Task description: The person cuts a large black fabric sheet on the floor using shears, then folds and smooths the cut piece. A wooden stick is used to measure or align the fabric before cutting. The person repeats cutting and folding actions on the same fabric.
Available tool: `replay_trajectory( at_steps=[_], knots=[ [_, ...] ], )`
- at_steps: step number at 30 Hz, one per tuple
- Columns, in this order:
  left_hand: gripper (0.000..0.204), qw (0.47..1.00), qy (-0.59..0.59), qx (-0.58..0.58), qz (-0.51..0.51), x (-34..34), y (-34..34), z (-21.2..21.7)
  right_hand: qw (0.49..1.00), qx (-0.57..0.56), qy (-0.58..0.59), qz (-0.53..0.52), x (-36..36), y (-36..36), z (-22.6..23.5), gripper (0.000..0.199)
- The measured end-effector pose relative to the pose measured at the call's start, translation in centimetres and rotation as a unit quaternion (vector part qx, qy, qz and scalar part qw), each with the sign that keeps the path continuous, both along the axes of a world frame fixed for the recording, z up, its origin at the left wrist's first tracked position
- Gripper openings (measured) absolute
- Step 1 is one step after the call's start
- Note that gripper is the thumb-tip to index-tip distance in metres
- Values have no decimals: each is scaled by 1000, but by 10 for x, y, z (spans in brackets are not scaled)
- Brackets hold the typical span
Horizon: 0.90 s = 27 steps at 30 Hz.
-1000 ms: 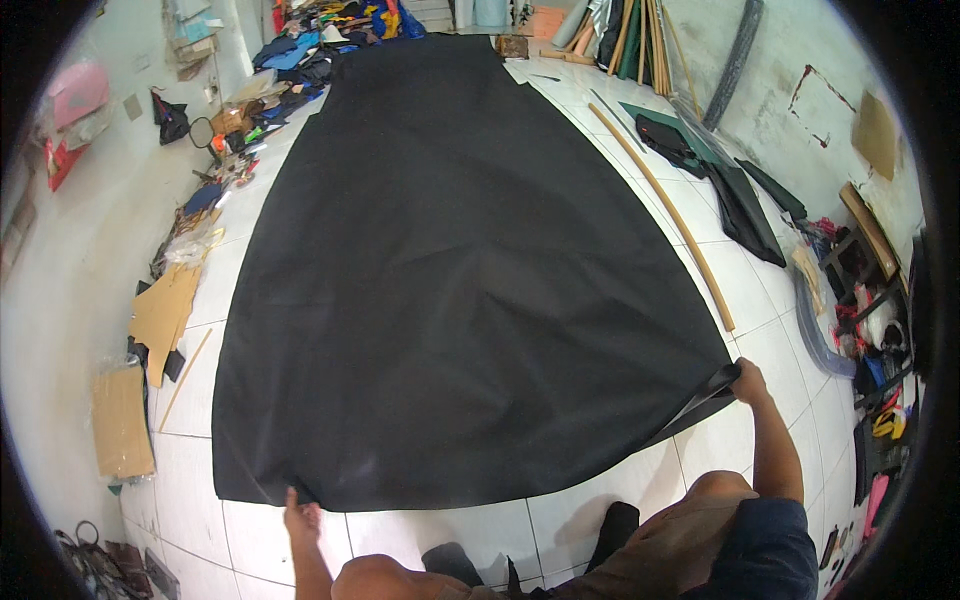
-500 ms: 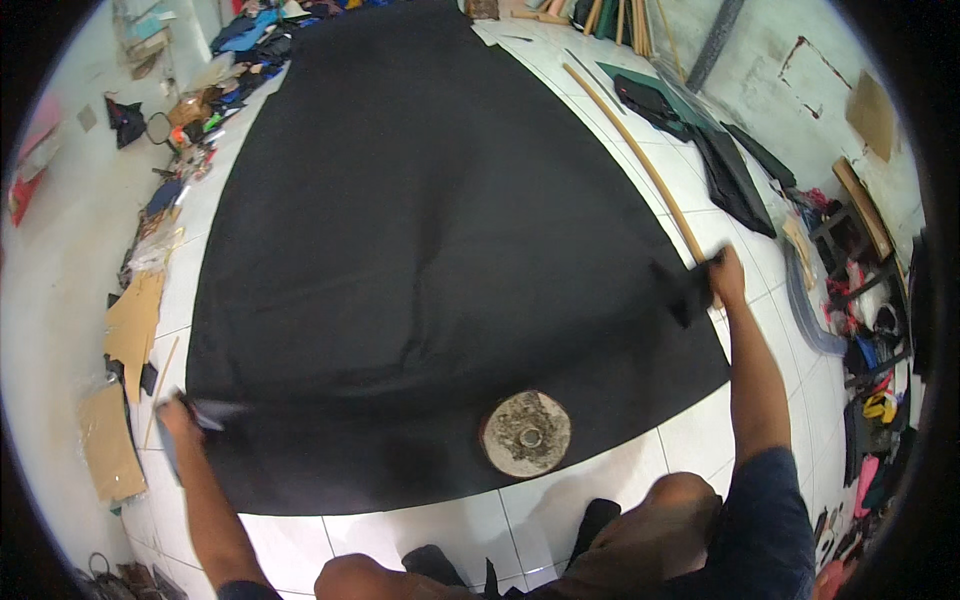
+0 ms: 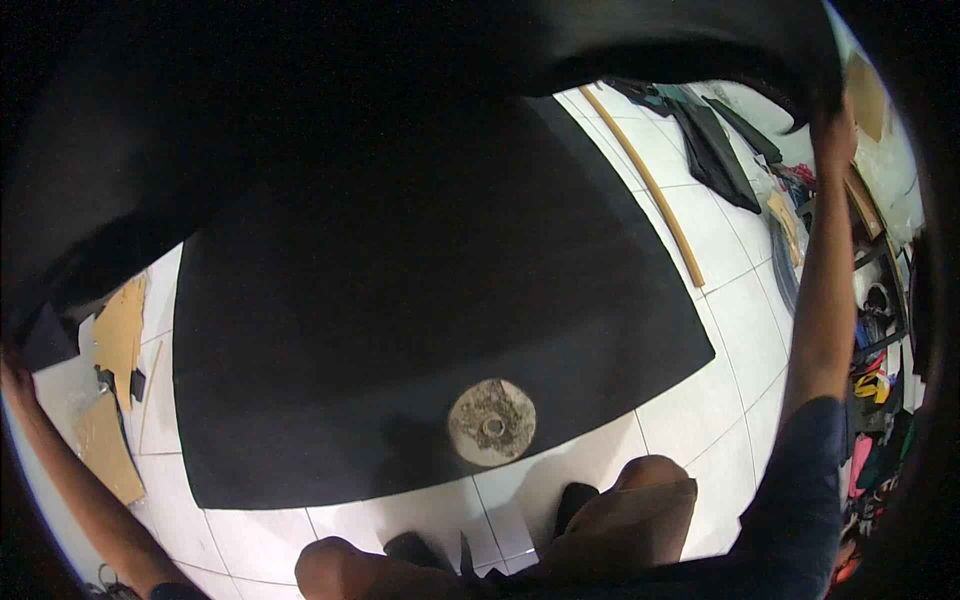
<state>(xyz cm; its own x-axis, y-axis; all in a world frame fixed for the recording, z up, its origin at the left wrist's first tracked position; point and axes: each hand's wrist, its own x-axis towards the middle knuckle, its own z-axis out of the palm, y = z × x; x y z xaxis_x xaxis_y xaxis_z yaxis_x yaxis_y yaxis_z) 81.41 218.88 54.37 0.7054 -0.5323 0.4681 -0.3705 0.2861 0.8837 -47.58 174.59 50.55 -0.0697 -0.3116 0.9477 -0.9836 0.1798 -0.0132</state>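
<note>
I hold up a large black sheet of fabric (image 3: 330, 120) that fills the top of the view. My right hand (image 3: 832, 118) grips its right corner, raised high at the upper right. My left hand (image 3: 18, 372) grips the left corner at the left edge, mostly hidden by the rim. Below the lifted sheet a second black sheet (image 3: 400, 330) lies flat on the white tiled floor (image 3: 720, 340). A round, rusty disc weight (image 3: 491, 422) rests on that lower sheet near its front edge, just ahead of my knees.
A long wooden stick (image 3: 645, 185) lies on the tiles to the right of the sheet. Dark fabric pieces (image 3: 712, 150) and colourful clutter (image 3: 875, 330) line the right side. Cardboard pieces (image 3: 118, 335) lie at the left.
Both hands have risen, pulling the top black sheet up off the floor toward the camera. The sheet beneath and the round disc stayed in place.
</note>
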Motion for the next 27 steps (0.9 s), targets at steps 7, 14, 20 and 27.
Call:
replay_trajectory(
  at_steps=[7, 14, 20, 27],
  knots=[
    [44, 908, 399, 42, 126, -267, 27, -430, 932, 354, 6, 75, 17, 143, -298, 36],
    [26, 869, 380, 89, 304, -271, 112, -523, 904, 416, -15, 95, 5, 195, -359, 31],
    [19, 848, 374, 67, 369, -312, 124, -561, 862, 500, -51, 64, 11, 233, -377, 28],
    [27, 820, 441, 143, 336, -352, 120, -543, 810, 567, -124, 84, 4, 257, -394, 28]
  ],
)
